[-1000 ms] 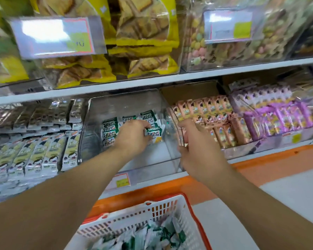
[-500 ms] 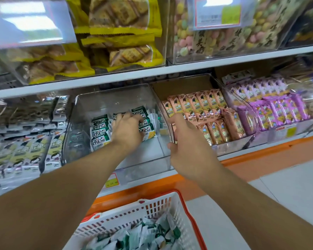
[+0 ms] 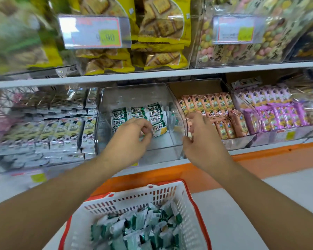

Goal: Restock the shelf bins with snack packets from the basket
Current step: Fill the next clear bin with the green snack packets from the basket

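Observation:
A clear shelf bin [image 3: 134, 94] on the lower shelf holds rows of green-and-white snack packets [image 3: 154, 112] at its back. My left hand [image 3: 130, 138] reaches into the bin with curled fingers, and its fingertips pinch the corner of the front packet [image 3: 159, 131]. My right hand [image 3: 201, 139] grips the bin's curved right wall [image 3: 181, 112], thumb inside and fingers outside. Below my arms, a white basket with a red rim [image 3: 170, 191] holds several more green-and-white packets [image 3: 134, 228].
Neighbouring bins hold pale green packets [image 3: 61, 134] on the left, pink packets [image 3: 217, 109] and purple packets [image 3: 278, 112] on the right. Yellow biscuit bags [image 3: 159, 29] and price tags [image 3: 96, 31] fill the upper shelf. An orange shelf base [image 3: 260, 159] runs above the pale floor.
My left hand has drawn back from on top of the packets to the front packet's corner. My right hand stays at the bin's right wall. The camera has tilted.

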A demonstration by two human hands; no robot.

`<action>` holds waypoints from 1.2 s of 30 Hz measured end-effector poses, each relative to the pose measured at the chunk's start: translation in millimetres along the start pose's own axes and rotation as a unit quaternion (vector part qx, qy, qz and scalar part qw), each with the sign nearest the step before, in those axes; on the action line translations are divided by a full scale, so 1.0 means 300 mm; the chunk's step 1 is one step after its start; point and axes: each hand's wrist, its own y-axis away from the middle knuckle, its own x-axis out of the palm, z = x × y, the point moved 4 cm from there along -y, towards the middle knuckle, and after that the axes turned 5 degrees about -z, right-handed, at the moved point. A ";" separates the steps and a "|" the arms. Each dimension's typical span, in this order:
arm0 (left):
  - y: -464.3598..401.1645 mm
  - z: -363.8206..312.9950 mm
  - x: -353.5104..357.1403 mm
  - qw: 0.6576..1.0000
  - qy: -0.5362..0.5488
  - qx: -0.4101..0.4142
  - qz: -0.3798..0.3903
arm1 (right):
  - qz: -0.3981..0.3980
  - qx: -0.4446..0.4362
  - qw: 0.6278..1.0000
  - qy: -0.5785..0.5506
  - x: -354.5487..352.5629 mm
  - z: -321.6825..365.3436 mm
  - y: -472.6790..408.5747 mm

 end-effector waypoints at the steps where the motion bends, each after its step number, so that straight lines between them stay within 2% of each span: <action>1: 0.068 -0.010 -0.032 1.000 0.019 0.006 0.001 | -0.014 -0.018 1.000 -0.005 -0.003 0.014 0.013; 3: 0.217 0.002 -0.069 0.998 0.047 0.014 0.032 | 0.013 -0.050 0.998 -0.040 0.026 0.043 0.056; 5: 0.369 0.057 -0.066 0.993 0.040 0.015 0.107 | 0.097 -0.078 0.991 -0.040 0.109 0.064 0.119; 8: 0.564 0.211 -0.035 0.973 -0.029 -0.031 0.225 | 0.231 -0.101 0.966 0.061 0.290 0.044 0.233; 11: 0.684 0.396 -0.024 0.924 -0.163 -0.110 0.329 | 0.336 -0.091 0.919 0.187 0.480 -0.042 0.359; 14: 0.751 0.543 -0.034 0.861 -0.261 -0.203 0.385 | 0.426 -0.034 0.860 0.280 0.617 -0.169 0.465; 16: 0.785 0.608 -0.028 0.834 -0.288 -0.236 0.407 | 0.427 0.026 0.856 0.289 0.662 -0.227 0.497; 18: 0.816 0.639 -0.004 0.816 -0.260 -0.267 0.442 | 0.404 0.067 0.861 0.302 0.707 -0.275 0.516; 20: 0.832 0.635 0.020 0.810 -0.220 -0.274 0.469 | 0.416 0.092 0.846 0.321 0.760 -0.321 0.549; 24: 0.819 0.596 0.027 0.812 -0.227 -0.264 0.468 | 0.405 0.096 0.838 0.353 0.828 -0.368 0.582; 28: 0.767 0.535 -0.017 0.793 -0.283 -0.235 0.485 | 0.367 0.084 0.857 0.351 0.838 -0.373 0.553; 31: 0.689 0.434 -0.059 0.809 -0.262 -0.195 0.489 | 0.330 0.126 0.893 0.280 0.811 -0.342 0.506; 33: 0.641 0.368 -0.081 0.831 -0.218 -0.169 0.484 | 0.369 0.129 0.900 0.193 0.774 -0.279 0.461; 36: 0.592 0.295 -0.120 0.859 -0.179 -0.142 0.458 | 0.427 0.152 0.891 0.021 0.657 -0.115 0.392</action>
